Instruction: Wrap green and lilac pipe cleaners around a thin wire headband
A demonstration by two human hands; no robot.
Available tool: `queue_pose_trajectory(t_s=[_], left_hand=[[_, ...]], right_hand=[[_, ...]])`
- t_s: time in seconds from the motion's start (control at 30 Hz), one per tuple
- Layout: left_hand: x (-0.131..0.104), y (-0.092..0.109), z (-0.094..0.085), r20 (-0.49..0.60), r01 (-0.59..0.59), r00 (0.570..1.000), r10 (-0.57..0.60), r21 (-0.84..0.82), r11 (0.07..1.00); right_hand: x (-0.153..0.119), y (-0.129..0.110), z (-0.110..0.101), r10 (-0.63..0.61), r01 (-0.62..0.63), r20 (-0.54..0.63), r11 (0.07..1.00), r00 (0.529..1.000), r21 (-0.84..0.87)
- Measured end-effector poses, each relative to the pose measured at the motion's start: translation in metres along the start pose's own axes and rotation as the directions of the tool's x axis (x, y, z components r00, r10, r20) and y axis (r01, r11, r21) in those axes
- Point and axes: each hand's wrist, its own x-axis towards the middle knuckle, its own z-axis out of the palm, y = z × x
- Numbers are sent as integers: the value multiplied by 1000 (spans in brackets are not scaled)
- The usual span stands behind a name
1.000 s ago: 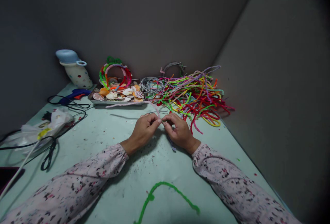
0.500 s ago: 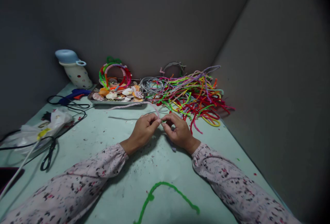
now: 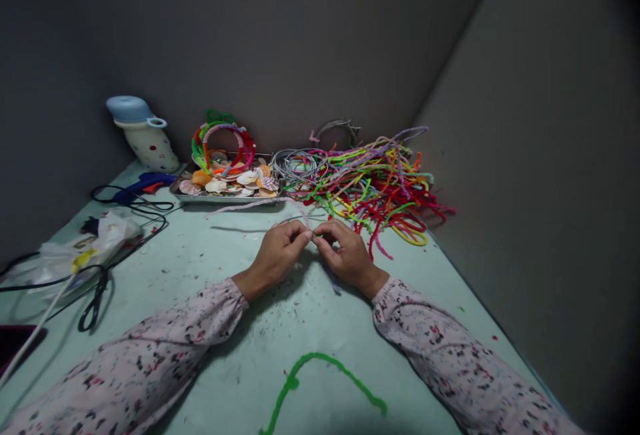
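Note:
My left hand [image 3: 286, 248] pinches a pale pink pipe cleaner [image 3: 260, 203], whose long end trails left in front of the tray. Fingertip to fingertip with it, my right hand [image 3: 344, 251] is closed in a pinch at the same spot; the small part between the fingers is mostly hidden. A thin grey wire [image 3: 237, 229] sticks out to the left behind my left hand. Under my right hand a greyish-purple end [image 3: 336, 285] hangs down. Nearer to me a bent green pipe cleaner [image 3: 320, 356] lies on the table.
A metal tray [image 3: 230, 200] of shells [image 3: 245, 178] holds colourful wrapped hoops [image 3: 225, 127]. Coiled wire [image 3: 300, 167] and a heap of pipe cleaners [image 3: 385, 175] lie right of it. At left are a bottle [image 3: 147, 141], blue glue gun [image 3: 135, 188], black cable [image 3: 163, 221] and plastic bag [image 3: 110, 228].
Both hands stay in nearly the same place. A bit of green seen between the fingertips before is now hardly visible.

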Motion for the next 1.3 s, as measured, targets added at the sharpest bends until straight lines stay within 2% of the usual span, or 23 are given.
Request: queue_pose_trajectory(t_s=[0.37, 0.57, 0.73, 1.03, 1.3], left_hand=[[0, 2, 0, 2, 3, 1000, -4, 59, 998], [1, 2, -1, 21, -34, 999, 34, 33, 999], [2, 4, -2, -11, -48, 999, 49, 45, 998], [0, 3, 0, -59, -120, 990, 131, 170, 978], [-2, 5, 0, -60, -103, 990, 125, 280, 954]], right_hand=[[-1, 1, 1, -21, 21, 2, 1000, 1000, -5], [0, 2, 1, 14, -14, -12, 1000, 1000, 4], [0, 1, 1, 12, -12, -12, 1000, 1000, -5], [-1, 3, 2, 39, -38, -16, 999, 999, 2], [-1, 3, 3, 38, -38, -16, 999, 999, -3]])
